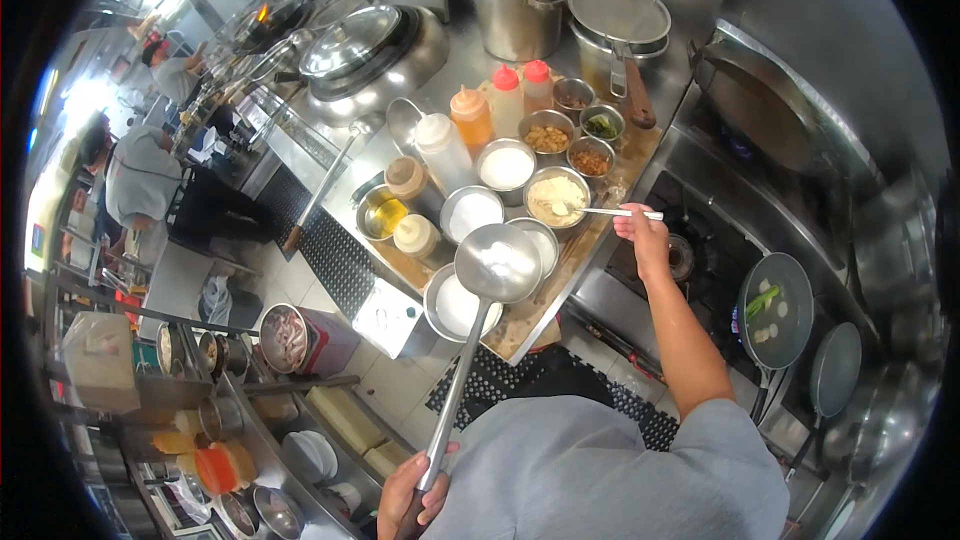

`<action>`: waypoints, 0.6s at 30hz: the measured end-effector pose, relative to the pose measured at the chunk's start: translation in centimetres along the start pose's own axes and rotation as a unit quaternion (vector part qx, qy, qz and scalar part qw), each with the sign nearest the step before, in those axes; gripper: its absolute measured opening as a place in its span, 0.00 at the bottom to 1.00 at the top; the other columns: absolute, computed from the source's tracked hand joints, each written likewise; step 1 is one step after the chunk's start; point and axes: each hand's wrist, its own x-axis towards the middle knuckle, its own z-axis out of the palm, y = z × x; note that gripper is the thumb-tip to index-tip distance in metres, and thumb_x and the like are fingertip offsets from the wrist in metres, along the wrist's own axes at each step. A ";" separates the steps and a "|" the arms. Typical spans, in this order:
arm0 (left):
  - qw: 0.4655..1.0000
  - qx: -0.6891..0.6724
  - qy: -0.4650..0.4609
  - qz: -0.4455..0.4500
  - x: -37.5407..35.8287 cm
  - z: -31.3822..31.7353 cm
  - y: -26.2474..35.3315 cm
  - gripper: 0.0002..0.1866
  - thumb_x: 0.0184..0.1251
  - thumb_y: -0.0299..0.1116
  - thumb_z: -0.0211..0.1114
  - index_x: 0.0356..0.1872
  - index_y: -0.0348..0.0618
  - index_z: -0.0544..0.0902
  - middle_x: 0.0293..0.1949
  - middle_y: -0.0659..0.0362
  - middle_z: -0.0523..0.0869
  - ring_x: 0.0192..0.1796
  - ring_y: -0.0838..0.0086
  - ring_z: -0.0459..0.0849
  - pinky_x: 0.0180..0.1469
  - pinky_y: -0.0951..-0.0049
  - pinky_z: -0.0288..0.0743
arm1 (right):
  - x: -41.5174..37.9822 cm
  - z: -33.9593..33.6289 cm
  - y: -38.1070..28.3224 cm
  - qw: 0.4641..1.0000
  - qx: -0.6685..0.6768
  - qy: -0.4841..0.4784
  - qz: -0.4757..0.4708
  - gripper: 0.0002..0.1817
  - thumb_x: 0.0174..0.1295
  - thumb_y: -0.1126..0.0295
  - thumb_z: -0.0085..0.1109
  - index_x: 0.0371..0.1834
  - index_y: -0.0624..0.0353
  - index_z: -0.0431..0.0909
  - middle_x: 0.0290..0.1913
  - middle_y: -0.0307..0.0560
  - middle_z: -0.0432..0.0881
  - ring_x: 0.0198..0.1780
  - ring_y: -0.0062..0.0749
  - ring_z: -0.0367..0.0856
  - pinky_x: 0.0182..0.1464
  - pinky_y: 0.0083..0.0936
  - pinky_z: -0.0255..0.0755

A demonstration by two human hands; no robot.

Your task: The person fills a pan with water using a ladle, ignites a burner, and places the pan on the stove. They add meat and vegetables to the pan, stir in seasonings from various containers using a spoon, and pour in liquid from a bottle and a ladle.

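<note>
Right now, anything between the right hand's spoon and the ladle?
Nothing tall visible. Just the rim of the powder bowl at the tip of the spoon, then a low bowl of white contents, partly hidden under the ladle.

No words, numbers, brands or signs can be read here. The squeeze bottles (470,120) show no legible label on the sides facing the camera. The tin (328,345) on the left has coloured sides, but any print there is too small and blurred to make out. Small dark marks on the white box-like thing (376,328) cannot be read either.
</note>
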 end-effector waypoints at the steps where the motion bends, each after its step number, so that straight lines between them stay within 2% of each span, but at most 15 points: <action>1: 1.000 -0.001 0.002 -0.001 0.0 0.0 0.0 0.27 0.73 0.43 0.41 0.59 0.25 0.63 0.11 0.63 0.64 0.06 0.82 0.57 0.06 0.83 0.52 | 0.1 0.3 0.2 0.998 -0.050 -0.008 -0.024 0.17 0.66 0.61 0.48 0.43 0.65 0.76 0.31 0.48 0.82 0.31 0.26 0.80 0.37 0.21 0.75; 2: 1.000 -0.001 0.004 -0.001 -0.1 0.1 0.2 0.27 0.73 0.43 0.41 0.59 0.25 0.63 0.11 0.63 0.64 0.06 0.82 0.57 0.06 0.83 0.52 | 0.1 0.6 0.4 0.998 -0.050 -0.009 -0.023 0.17 0.66 0.61 0.48 0.43 0.65 0.76 0.31 0.48 0.82 0.31 0.26 0.80 0.37 0.21 0.75; 4: 1.000 -0.017 -0.013 -0.009 0.0 0.5 0.5 0.27 0.73 0.43 0.41 0.59 0.25 0.63 0.11 0.63 0.64 0.06 0.82 0.57 0.06 0.83 0.52 | 0.1 1.6 0.5 0.986 -0.141 -0.029 -0.080 0.17 0.66 0.61 0.47 0.42 0.66 0.77 0.30 0.47 0.82 0.30 0.25 0.80 0.36 0.21 0.74; 6: 1.000 -0.018 -0.016 -0.005 0.1 0.4 0.4 0.27 0.73 0.44 0.41 0.59 0.25 0.63 0.11 0.63 0.64 0.06 0.82 0.57 0.06 0.83 0.52 | 0.3 2.0 0.6 0.986 -0.146 -0.026 -0.072 0.18 0.67 0.61 0.45 0.41 0.66 0.77 0.29 0.47 0.82 0.29 0.25 0.80 0.36 0.21 0.74; 9: 0.999 -0.026 -0.020 -0.002 0.2 0.1 0.2 0.28 0.73 0.44 0.42 0.60 0.26 0.62 0.11 0.63 0.64 0.05 0.81 0.58 0.05 0.83 0.53 | 1.2 1.6 1.2 0.994 -0.103 -0.022 -0.040 0.17 0.66 0.62 0.44 0.42 0.66 0.77 0.30 0.48 0.82 0.30 0.27 0.80 0.37 0.21 0.75; 11: 0.999 -0.035 -0.020 -0.005 0.2 0.1 0.1 0.28 0.73 0.44 0.42 0.60 0.26 0.62 0.11 0.63 0.64 0.05 0.81 0.57 0.05 0.83 0.53 | 1.4 1.2 1.5 1.000 -0.025 -0.004 0.019 0.16 0.65 0.64 0.45 0.43 0.66 0.76 0.32 0.50 0.82 0.31 0.29 0.81 0.37 0.22 0.75; 18: 0.999 -0.044 -0.001 -0.007 0.1 0.3 0.4 0.25 0.72 0.43 0.43 0.59 0.31 0.66 0.11 0.62 0.64 0.07 0.81 0.56 0.08 0.82 0.52 | 1.3 0.2 1.6 0.996 0.064 0.005 0.062 0.16 0.65 0.63 0.46 0.45 0.66 0.74 0.35 0.51 0.81 0.35 0.29 0.80 0.41 0.24 0.76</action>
